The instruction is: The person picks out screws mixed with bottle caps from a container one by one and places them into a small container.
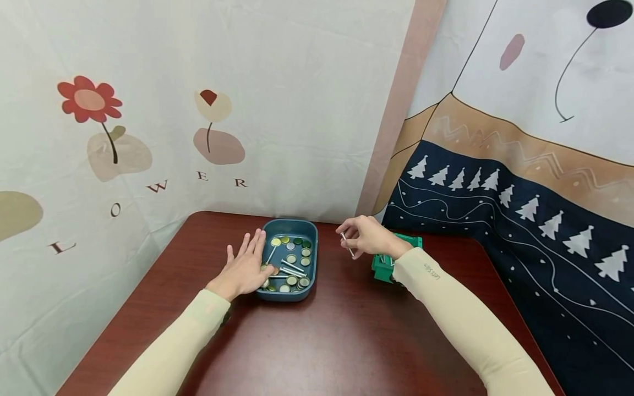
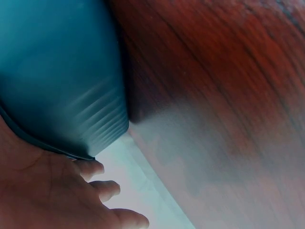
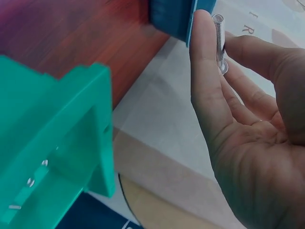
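Note:
My right hand [image 1: 369,237] pinches a silver bolt [image 3: 220,40] between thumb and fingers, above the table between the blue tray and the green bin. In the right wrist view the bolt's threaded end points up. My left hand [image 1: 241,273] rests on the left rim of the blue tray [image 1: 287,297], its fingers extended and the thumb reaching over the edge. Inside the tray lie several long bolts [image 1: 293,269] and several round discs [image 1: 305,262], gold, green and pale, perhaps bottle caps. The left hand covers part of the tray's left side.
A green plastic bin [image 1: 383,273] stands right of the tray, partly hidden by the right forearm; several small metal pieces [image 3: 31,182] show in it. The brown table [image 1: 337,335] meets a printed cloth backdrop [image 1: 307,110] behind.

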A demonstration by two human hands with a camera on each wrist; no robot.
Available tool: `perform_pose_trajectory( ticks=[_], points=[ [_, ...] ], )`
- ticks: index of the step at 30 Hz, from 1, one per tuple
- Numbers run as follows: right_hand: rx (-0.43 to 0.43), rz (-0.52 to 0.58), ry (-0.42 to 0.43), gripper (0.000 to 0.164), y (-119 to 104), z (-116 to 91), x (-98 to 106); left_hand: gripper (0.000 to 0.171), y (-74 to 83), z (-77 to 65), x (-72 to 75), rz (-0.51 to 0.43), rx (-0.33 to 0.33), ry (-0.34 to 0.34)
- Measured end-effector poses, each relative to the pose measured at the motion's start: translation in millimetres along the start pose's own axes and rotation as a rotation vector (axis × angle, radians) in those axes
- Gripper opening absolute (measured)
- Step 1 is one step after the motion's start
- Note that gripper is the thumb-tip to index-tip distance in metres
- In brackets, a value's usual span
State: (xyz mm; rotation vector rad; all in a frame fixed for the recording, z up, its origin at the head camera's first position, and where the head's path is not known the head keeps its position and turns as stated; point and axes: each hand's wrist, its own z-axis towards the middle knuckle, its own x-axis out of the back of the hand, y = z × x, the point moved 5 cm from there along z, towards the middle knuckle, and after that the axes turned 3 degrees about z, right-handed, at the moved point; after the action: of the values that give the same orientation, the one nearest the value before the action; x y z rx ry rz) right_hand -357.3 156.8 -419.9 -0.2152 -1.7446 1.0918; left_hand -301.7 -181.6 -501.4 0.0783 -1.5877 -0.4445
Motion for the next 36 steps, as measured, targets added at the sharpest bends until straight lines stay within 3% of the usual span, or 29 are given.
perform_pose_trajectory(
  ticks=[36],
  points=[
    [-0.106,0.017,0.107,0.036,62.8,-51.3,50.0,0.103,0.6,1.1,0.1,0.006,0.010,-0.013]
  ],
)
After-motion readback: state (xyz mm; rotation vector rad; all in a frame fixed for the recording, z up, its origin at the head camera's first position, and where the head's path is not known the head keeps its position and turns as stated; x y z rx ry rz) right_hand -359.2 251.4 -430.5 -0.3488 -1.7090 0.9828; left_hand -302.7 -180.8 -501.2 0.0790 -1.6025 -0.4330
